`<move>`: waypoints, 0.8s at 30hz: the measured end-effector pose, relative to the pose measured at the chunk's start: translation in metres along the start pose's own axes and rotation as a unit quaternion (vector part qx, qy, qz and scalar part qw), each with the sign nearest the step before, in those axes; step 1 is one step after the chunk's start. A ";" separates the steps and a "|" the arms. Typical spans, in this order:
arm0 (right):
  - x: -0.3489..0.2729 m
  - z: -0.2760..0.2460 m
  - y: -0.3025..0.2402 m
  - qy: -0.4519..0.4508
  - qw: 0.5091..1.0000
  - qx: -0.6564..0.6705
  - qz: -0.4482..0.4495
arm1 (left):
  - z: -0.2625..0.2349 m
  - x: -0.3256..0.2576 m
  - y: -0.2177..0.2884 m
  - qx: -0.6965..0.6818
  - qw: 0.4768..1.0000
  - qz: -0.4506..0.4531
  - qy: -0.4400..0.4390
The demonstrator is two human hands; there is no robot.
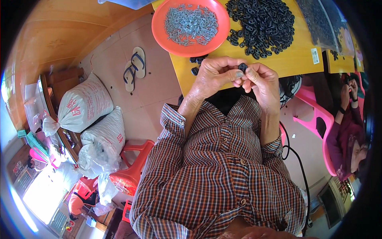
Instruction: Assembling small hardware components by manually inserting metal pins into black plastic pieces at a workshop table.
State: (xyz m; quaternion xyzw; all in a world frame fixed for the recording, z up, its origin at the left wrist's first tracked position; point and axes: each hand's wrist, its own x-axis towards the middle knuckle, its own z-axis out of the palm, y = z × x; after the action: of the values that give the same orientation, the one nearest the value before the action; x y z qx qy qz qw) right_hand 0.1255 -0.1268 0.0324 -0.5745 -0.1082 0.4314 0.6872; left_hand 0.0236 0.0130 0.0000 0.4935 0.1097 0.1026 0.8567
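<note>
A small black plastic piece [242, 67] is pinched between my two hands over the table's near edge. The thumb and fingers of my left hand [221, 73] close on it from one side. My right hand [261, 78] grips it from the other with thumb and fingertips. Whether a pin is also between the fingers I cannot tell. Beyond my left hand sits a round red plate [159, 32] holding many small silver metal pins [191, 24]. A heap of black oval pieces with holes [262, 26] lies beyond my right hand.
The yellow table [183, 71] bears a clear bag of dark pieces [318, 24] at the far right. White sacks [85, 103], a red stool [137, 159] and flip-flops [135, 65] are to the left. Another person [346, 135] sits by a pink chair [318, 107] on the right.
</note>
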 end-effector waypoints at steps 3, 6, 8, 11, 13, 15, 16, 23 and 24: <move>0.000 0.000 0.001 -0.018 1.000 -0.001 -0.013 | 0.001 -0.001 -0.001 -0.011 1.000 0.007 0.006; -0.001 0.002 0.003 -0.011 1.000 -0.020 -0.012 | 0.003 -0.005 -0.003 0.018 0.999 0.019 0.035; -0.001 0.000 0.004 0.005 0.999 -0.040 -0.004 | 0.007 -0.006 -0.001 0.028 0.999 0.001 0.044; -0.002 -0.009 0.007 0.015 0.997 -0.070 0.024 | 0.013 -0.008 -0.008 0.164 0.983 0.043 0.068; -0.003 -0.009 0.005 0.017 0.994 -0.105 0.026 | 0.011 -0.010 -0.005 0.289 0.949 0.098 0.075; -0.003 -0.007 0.006 0.024 0.990 -0.139 0.027 | 0.012 -0.013 -0.006 0.432 0.878 0.174 0.112; -0.002 -0.005 0.008 0.032 0.986 -0.162 0.027 | 0.011 -0.015 -0.006 0.431 0.878 0.175 0.110; -0.002 -0.001 0.008 0.060 0.971 -0.228 0.029 | -0.005 -0.031 0.003 0.624 0.727 0.208 0.199; -0.002 -0.002 0.008 0.064 0.971 -0.229 0.028 | -0.007 -0.031 0.004 0.638 0.708 0.214 0.214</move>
State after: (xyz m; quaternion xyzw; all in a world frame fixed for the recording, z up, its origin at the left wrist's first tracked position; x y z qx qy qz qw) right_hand 0.1220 -0.1296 0.0254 -0.7458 -0.1441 0.3762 0.5306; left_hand -0.0086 0.0117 0.0033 0.8975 0.2212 0.2913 0.2464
